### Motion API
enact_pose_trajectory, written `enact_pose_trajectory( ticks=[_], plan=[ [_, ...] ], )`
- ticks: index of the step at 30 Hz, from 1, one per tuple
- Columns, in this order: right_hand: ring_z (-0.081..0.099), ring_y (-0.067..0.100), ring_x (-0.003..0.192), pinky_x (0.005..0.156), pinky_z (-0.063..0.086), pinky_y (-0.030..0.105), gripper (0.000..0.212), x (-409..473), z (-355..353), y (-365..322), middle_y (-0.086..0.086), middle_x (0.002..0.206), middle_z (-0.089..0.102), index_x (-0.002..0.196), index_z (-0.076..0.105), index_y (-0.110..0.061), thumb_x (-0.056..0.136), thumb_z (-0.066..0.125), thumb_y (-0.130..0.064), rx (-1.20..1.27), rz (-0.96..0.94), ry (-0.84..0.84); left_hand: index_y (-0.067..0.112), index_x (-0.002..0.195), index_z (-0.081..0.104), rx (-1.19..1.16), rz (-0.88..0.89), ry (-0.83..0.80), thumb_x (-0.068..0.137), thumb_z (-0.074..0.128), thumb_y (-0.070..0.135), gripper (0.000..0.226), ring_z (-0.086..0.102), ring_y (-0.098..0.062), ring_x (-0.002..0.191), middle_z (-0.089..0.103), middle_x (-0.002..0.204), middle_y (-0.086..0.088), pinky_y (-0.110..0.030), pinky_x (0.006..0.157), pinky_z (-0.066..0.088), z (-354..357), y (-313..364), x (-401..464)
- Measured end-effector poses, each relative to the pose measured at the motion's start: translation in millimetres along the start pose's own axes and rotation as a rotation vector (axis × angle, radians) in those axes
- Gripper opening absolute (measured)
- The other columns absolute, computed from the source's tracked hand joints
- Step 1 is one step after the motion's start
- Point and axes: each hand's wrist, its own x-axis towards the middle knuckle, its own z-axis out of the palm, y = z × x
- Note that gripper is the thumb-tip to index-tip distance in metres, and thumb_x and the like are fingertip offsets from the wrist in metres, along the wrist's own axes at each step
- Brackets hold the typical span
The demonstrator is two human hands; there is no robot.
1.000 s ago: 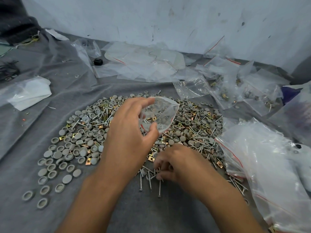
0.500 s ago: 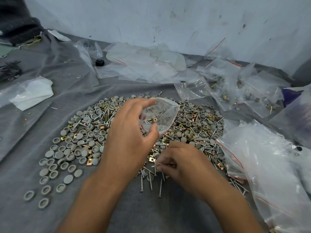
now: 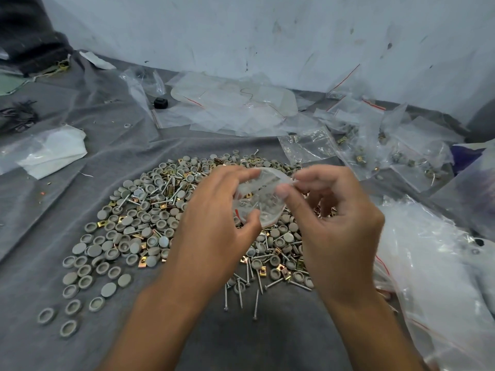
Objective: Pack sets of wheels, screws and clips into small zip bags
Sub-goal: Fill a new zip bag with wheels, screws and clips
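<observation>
Up above the pile of parts (image 3: 171, 223), both hands work one small zip bag (image 3: 258, 199). The left hand (image 3: 214, 226) has its fingers curled over the bag's upper left edge and its thumb pressed up under the lower edge, so the clear plastic is pinched between them. The right hand (image 3: 332, 223) pinches the bag's upper right rim between thumb and forefinger, while its other fingers curl loosely behind; whether they hold anything I cannot tell. Through the plastic some grey wheels show faintly, blurred.

Directly beneath the bag lies the pile: grey round wheels (image 3: 107, 247), brass-coloured clips (image 3: 103, 224) and silver screws (image 3: 256, 303) mixed together on a grey cloth (image 3: 80, 156). On the pile's near edge a few screws lie apart, pointing toward the person. Loose wheels trail off from the pile's left side.

Beyond the pile, against the white wall (image 3: 267, 36), empty zip bags (image 3: 233, 108) lie heaped. To the pile's far right sit filled bags (image 3: 375, 153), and at its near right a large clear bag (image 3: 434, 277) bulges.
</observation>
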Motion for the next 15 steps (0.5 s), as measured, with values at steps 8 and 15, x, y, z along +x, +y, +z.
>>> enact_pose_trajectory(
  ticks=[8,15],
  plan=[
    [0.063,0.006,0.101,0.085,0.048,0.021,0.012,-1.3,3.7,-2.7,-0.005,0.110,0.069,0.100,0.073,-0.015,0.089,0.079,-0.016,-0.054,-0.043,-0.101,0.026,0.135,0.057,-0.014,0.005,0.021,0.084,0.073,0.026,0.053,0.050,-0.002,0.115,0.055,0.126,0.016,-0.023,0.102,0.040,0.5,1.8,0.8],
    [0.057,0.008,0.071,0.063,0.041,0.015,0.018,-7.8,-15.5,-2.2,-0.013,0.081,0.062,0.086,0.060,-0.032,0.089,0.074,-0.021,-0.116,0.186,-0.243,0.026,0.134,0.057,-0.008,-0.011,0.050,0.084,0.074,0.022,0.053,0.045,0.004,0.104,0.049,0.113,0.021,-0.007,0.095,0.032,-4.0,0.5,1.0]
  ],
)
